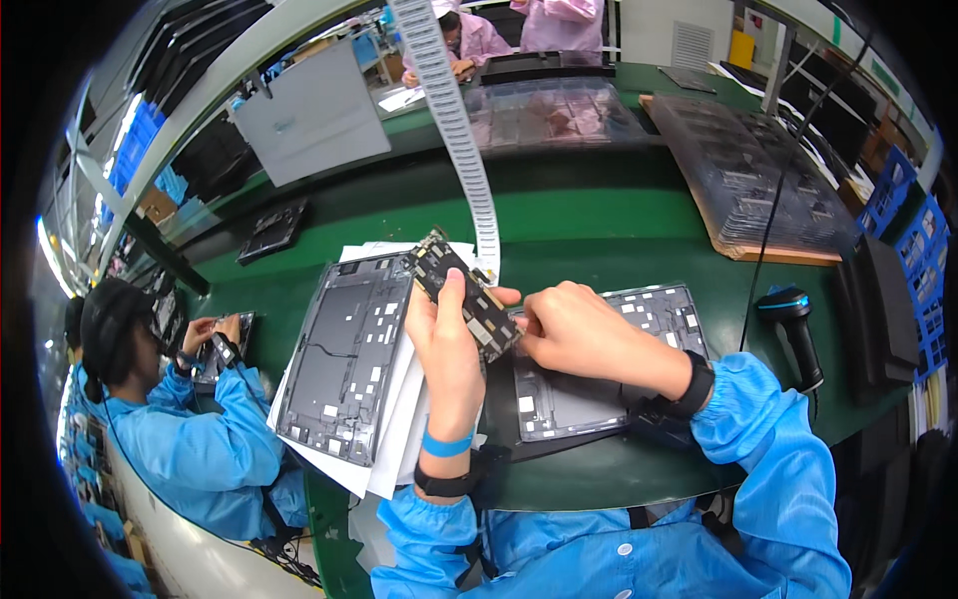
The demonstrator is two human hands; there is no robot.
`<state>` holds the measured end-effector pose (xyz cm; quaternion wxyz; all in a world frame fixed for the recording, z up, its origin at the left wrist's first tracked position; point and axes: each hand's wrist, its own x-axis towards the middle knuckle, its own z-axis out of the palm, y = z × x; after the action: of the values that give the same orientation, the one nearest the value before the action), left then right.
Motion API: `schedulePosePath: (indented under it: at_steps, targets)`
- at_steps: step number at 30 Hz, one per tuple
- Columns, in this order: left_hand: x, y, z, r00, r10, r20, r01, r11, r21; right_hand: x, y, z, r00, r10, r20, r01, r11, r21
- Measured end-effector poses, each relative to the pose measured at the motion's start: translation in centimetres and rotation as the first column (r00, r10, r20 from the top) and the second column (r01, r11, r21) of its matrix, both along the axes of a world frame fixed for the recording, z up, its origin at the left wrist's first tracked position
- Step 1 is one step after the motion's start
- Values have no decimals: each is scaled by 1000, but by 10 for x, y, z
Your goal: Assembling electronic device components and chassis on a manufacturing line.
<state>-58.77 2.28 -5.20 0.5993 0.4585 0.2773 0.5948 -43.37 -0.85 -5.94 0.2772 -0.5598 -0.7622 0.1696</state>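
Observation:
My left hand (pixel 446 334) grips a dark circuit board (pixel 461 298) dotted with small gold and white parts, its thumb lying across the face. The board is tilted and raised above the green table. At its lower right end, the fingertips of my right hand (pixel 584 324) are pinched together. Whatever they hold, if anything, is hidden. Below my right hand lies a dark grey tablet housing (pixel 574 404) with white pads, partly covered by the hand and forearm. Another such housing (pixel 339 344) rests on white sheets (pixel 407 424) to the left of my left hand.
A label strip (pixel 461 140) hangs ahead. Stacked clear trays (pixel 738 160) stand far right, with a barcode scanner (pixel 793 329) and blue basket (pixel 916 265) nearer. A co-worker (pixel 185 429) handles a device at left. A grey panel (pixel 311 115) hangs at upper left.

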Motion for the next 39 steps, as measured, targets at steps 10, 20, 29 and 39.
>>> schedulePosePath:
  at_steps: [10, 20, 29, 39]
  targets:
    - [5, 19, -16, 997, 38, 71, -37, 999, -19, -16, 27, -43, 991, 64, -115, -72, 995, -70]
    - [1, 26, -36, 968, -212, 134, 235, 954, -184, -4, -24, -17, 932, -27, -362, 35, 999, 15]
    - [1, 32, -52, 799, -484, 358, 585, 763, -274, 11, -45, -43, 442, -213, -871, -69, 961, -270]
    - [14, 23, -54, 939, -314, 139, 340, 906, -252, 11, -45, -42, 369, -228, -901, -14, 968, -251]
